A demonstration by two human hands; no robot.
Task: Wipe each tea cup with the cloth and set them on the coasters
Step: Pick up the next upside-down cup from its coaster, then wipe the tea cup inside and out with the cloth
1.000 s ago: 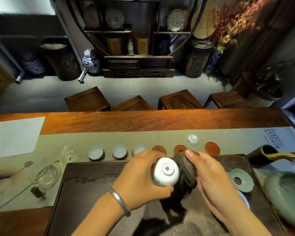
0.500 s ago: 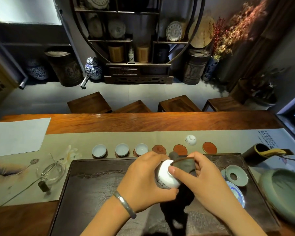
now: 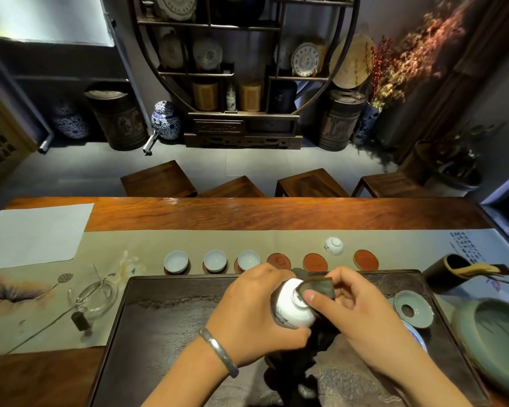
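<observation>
White porcelain fills the middle of the view: a tea cup (image 3: 295,308) tipped on its side, foot toward the camera, held above the dark tea tray (image 3: 171,324). The left hand (image 3: 253,312) wraps it from the left, fingers curled round its body, a silver bangle (image 3: 218,352) on the wrist. The right hand (image 3: 353,312) pinches a dark cloth (image 3: 319,289) between thumb and fingers and presses it against the cup's foot; the rest of the cloth hangs below the cup. Beyond the tray, on a pale runner (image 3: 218,239) over the wooden desk (image 3: 247,212), stands a row of six round coasters. The three on the left each carry an upright cup (image 3: 176,260), (image 3: 215,260), (image 3: 248,259); the three reddish coasters (image 3: 278,260), (image 3: 315,262), (image 3: 365,259) to the right lie bare. One more cup (image 3: 333,245) sits upside down on the runner just behind them. At the tray's right edge lies a green ring-shaped dish (image 3: 413,308), with a large green bowl (image 3: 494,342) beside it.
</observation>
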